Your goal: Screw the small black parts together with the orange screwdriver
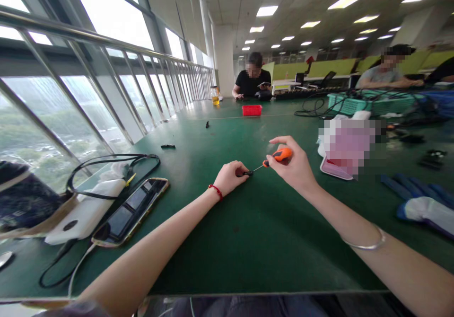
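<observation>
My right hand grips an orange and black screwdriver by its handle, with the index finger lifted away from it. The thin metal shaft slants down to the left. Its tip meets a small black part on the green table. Fingers of my left hand are closed on that part and hide most of it, so its exact kind does not show. Farther off to the left lie a black strip-like piece and a smaller black piece.
On the left are a smartphone, a white device and looped black cable. A red bin stands ahead, near a seated person. Rightward lie a pink case, a blue-and-white glove and a teal basket.
</observation>
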`<state>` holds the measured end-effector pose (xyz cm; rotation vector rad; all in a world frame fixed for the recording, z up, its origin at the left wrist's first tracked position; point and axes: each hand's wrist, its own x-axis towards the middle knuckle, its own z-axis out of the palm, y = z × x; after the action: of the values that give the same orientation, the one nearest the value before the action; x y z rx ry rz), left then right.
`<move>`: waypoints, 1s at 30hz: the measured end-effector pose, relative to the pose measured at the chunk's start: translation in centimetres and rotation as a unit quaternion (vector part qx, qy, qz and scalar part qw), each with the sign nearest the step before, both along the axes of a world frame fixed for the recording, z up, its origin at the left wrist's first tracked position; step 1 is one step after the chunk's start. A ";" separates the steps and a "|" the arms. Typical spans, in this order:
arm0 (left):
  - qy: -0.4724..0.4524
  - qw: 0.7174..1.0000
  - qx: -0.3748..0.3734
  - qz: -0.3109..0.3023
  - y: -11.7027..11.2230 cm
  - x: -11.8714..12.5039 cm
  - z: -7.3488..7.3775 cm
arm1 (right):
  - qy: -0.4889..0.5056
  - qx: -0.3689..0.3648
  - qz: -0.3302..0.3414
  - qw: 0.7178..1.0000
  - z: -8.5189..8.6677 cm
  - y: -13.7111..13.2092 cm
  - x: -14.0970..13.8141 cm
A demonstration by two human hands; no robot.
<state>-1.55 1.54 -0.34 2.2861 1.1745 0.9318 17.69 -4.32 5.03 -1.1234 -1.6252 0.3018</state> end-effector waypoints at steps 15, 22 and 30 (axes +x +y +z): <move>-0.001 1.000 0.014 -0.011 0.2 -0.1 -0.4 | -0.003 0.006 -0.016 1.000 0.0 -0.5 -0.3; -0.001 1.000 0.007 -0.006 0.1 0.0 -0.1 | -0.021 -0.008 -0.058 0.998 -0.1 -0.2 -0.2; 0.001 1.000 0.007 -0.007 0.1 0.0 -0.2 | 0.030 0.004 -0.035 0.999 -0.3 0.0 -0.2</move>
<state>-1.57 1.64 -0.57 2.3037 1.1553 0.9374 17.51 -4.28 4.70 -1.1510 -1.5295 0.2802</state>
